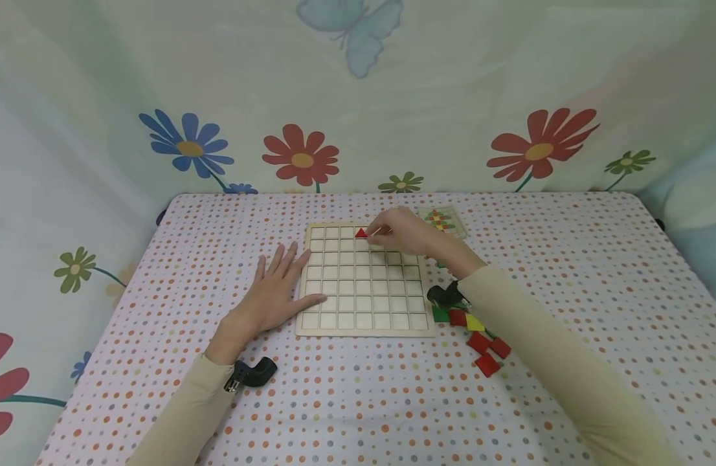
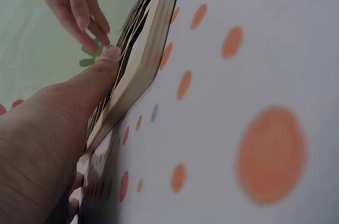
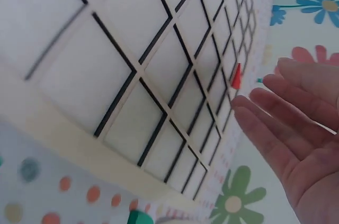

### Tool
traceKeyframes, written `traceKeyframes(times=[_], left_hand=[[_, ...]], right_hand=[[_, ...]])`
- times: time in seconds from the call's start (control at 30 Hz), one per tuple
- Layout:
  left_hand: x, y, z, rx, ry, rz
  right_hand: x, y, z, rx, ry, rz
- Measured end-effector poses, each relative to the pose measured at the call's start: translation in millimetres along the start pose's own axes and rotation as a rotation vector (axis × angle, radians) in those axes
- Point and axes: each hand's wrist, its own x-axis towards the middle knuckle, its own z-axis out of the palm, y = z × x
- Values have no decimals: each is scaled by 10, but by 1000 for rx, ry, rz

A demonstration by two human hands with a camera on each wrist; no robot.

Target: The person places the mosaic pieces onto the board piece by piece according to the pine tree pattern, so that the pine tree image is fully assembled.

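A wooden grid board [image 1: 364, 327] lies flat on the table. One red triangle tile [image 1: 360, 233] sits in a cell of its far row, also seen as a small red triangle [image 3: 237, 77] in the right wrist view. My right hand [image 1: 401, 232] hovers just right of that tile, fingers loosely bent with nothing visible between them. Flat beside the board's left edge rests my left hand [image 1: 274, 294], its fingers spread on the tablecloth. The left thumb [image 2: 103, 68] lies over the board's rim.
Several red tiles [image 1: 487, 364], a yellow tile [image 1: 475, 323] and a green tile [image 1: 441, 314] lie at the board's near right, partly under my right forearm. A pattern card [image 1: 458, 223] with a tree-like design lies behind the right wrist. A flowered curtain backs the dotted table.
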Motion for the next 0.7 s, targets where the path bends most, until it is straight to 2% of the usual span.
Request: traceKeyframes(times=[0.13,0.4,0.57,0.7], left_hand=[[-12,-7,0,-1,-4,-3],[-17,-15,-26,12,-4,-6],[-4,-5,-16,3,-11,-2],[1,11,-6,5,-17,-2]], right_hand=[[-271,-58,-62,7,5,26],[-872,-168,-140,-69,12,54],[-1181,-129,-92,-79,23,63],[-1325,-32,-13,-47,11,111]])
